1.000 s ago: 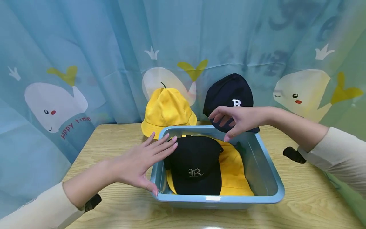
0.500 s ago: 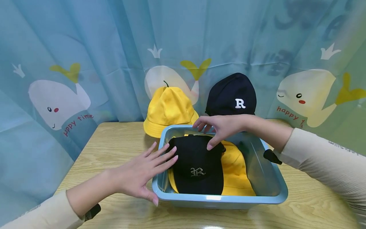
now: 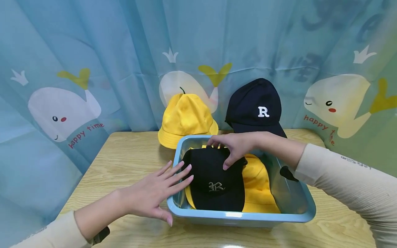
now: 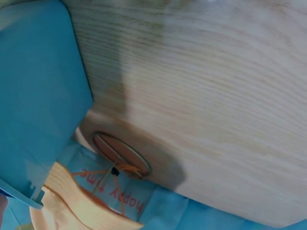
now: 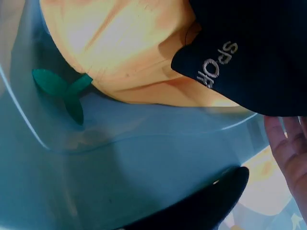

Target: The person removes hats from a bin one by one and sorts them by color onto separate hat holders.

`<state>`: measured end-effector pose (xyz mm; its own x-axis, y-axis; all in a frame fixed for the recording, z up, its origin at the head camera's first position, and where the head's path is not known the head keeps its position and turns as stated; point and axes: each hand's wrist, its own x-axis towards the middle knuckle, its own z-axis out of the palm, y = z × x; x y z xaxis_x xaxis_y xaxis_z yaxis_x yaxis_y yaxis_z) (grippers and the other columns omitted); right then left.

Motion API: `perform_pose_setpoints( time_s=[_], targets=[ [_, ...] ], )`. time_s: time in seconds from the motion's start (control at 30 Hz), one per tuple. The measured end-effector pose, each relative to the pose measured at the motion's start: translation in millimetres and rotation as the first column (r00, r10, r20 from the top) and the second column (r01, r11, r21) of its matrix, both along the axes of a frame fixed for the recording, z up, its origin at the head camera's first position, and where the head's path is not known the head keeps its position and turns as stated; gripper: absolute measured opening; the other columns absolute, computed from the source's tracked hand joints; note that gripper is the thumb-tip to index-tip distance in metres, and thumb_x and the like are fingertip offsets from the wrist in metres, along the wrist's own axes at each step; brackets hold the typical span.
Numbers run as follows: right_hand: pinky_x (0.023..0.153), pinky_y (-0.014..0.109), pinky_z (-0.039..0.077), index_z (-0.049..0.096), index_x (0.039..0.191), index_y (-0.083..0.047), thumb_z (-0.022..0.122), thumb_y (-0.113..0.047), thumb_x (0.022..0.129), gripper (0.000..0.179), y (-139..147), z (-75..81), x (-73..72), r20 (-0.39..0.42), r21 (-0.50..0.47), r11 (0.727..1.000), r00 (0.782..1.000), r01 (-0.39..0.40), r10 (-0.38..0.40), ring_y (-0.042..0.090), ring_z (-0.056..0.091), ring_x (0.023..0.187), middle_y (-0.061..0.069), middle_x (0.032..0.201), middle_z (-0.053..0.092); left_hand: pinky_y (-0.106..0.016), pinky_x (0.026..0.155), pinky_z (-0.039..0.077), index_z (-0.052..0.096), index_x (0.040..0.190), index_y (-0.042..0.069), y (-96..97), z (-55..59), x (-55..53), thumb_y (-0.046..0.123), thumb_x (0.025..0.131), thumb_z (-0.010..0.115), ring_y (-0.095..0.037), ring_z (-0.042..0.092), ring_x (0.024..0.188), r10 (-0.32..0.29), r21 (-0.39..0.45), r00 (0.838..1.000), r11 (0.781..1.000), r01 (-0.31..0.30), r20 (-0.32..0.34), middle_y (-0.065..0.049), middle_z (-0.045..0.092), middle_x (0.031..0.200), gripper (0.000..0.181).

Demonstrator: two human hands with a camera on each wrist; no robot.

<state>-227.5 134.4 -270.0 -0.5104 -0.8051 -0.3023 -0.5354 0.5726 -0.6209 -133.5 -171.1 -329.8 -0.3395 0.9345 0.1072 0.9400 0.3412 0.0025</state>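
Note:
In the head view a black baseball cap [image 3: 214,172] with an embroidered R lies brim forward in a blue plastic basin [image 3: 242,216]. Beneath it shows a yellow bucket hat [image 3: 255,186]; its green leaf-shaped tip [image 5: 62,91] appears in the right wrist view. My right hand [image 3: 237,146] holds the black cap by its crown, thumb on the front and fingers behind the back edge. Spread wide, my left hand [image 3: 152,194] hovers at the basin's left rim, fingertips near the cap's left side. No part of its grasp shows in the left wrist view.
Behind the basin stand another yellow bucket hat [image 3: 187,120] with a stem and a navy cap [image 3: 255,106] with a white R, its brim near the back rim. All rest on a wooden table [image 3: 130,155] against a blue whale-print curtain [image 3: 130,41].
My right hand has come left and down from in front of the navy cap onto the black cap's crown. The left hand has shifted slightly lower and stays spread by the basin.

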Motion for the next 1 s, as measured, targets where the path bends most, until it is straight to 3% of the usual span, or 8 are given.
perform_pose_setpoints(
  time_s=[0.07,0.17,0.37,0.47,0.67,0.83,1.0],
  targets=[
    [0.093,0.036,0.047,0.037,0.133,-0.010,0.077,-0.018,0.078,0.069,-0.6,-1.6,2.1,-0.007,-0.010,1.000,1.000,-0.004,0.004,0.022,0.052,0.107,0.010,0.125,0.052,-0.033,0.115,-0.012,0.022,0.151,0.008,-0.5,-1.7,1.1,0.075,0.086,0.017,-0.040,0.009,0.144,-0.003,-0.003,1.000,1.000,0.003,-0.001,-0.014,0.013,0.158,0.093],
    [0.088,0.031,0.049,0.038,0.130,-0.011,0.075,-0.015,0.080,0.063,-2.5,-5.0,4.7,-0.026,-0.035,0.999,1.000,-0.014,0.013,0.019,0.054,0.101,0.007,0.119,0.055,-0.032,0.116,-0.007,0.022,0.150,0.007,-1.8,-4.1,2.2,0.075,0.086,0.020,-0.041,0.007,0.144,-0.006,-0.001,1.000,1.000,0.006,-0.003,-0.015,0.012,0.158,0.093],
    [0.085,0.028,0.049,0.042,0.126,-0.010,0.071,-0.006,0.083,0.052,-3.2,-5.9,6.3,-0.037,-0.086,0.996,0.999,-0.020,0.017,0.015,0.057,0.094,0.002,0.109,0.062,-0.040,0.117,0.008,0.021,0.150,0.007,-1.7,-5.0,2.0,0.073,0.087,0.032,-0.040,0.007,0.144,-0.012,0.010,1.000,1.000,0.012,-0.008,-0.015,0.011,0.158,0.092],
    [0.084,0.029,0.050,0.045,0.125,-0.009,0.067,-0.002,0.085,0.047,-0.9,-2.6,4.5,-0.024,-0.120,0.993,1.000,-0.014,0.011,0.015,0.059,0.090,0.003,0.107,0.065,-0.044,0.117,0.013,0.021,0.150,0.007,-1.1,-4.9,2.2,0.074,0.087,0.027,-0.040,0.007,0.144,-0.013,0.008,1.000,1.000,0.013,-0.012,-0.015,0.010,0.158,0.092],
    [0.084,0.032,0.052,0.044,0.125,-0.007,0.062,0.002,0.088,0.042,12.4,13.2,-0.2,0.060,-0.157,0.987,0.998,0.027,-0.018,0.017,0.062,0.089,0.008,0.107,0.066,-0.047,0.117,0.008,0.021,0.151,0.008,0.7,-4.2,4.2,0.074,0.086,0.009,-0.039,0.006,0.144,0.016,0.000,1.000,1.000,-0.016,-0.006,-0.016,0.011,0.158,0.093],
    [0.085,0.033,0.052,0.043,0.125,-0.004,0.060,0.002,0.089,0.041,26.5,30.4,-3.4,0.093,-0.172,0.984,0.995,0.041,-0.025,0.020,0.061,0.093,0.010,0.110,0.065,-0.044,0.117,0.000,0.018,0.152,0.012,2.0,-2.8,7.8,0.075,0.084,0.005,-0.039,0.007,0.144,0.049,-0.006,0.999,0.999,-0.049,-0.014,-0.014,0.009,0.159,0.094],
    [0.084,0.033,0.052,0.043,0.125,-0.005,0.061,0.000,0.089,0.041,34.1,48.2,-1.3,0.108,-0.151,0.987,0.993,0.055,-0.039,0.022,0.062,0.094,0.011,0.109,0.065,-0.037,0.116,-0.011,0.010,0.153,0.013,1.3,-0.3,8.5,0.076,0.084,0.006,-0.039,0.008,0.144,0.033,-0.015,0.999,0.999,-0.033,-0.015,-0.011,0.004,0.159,0.094]
  ],
)
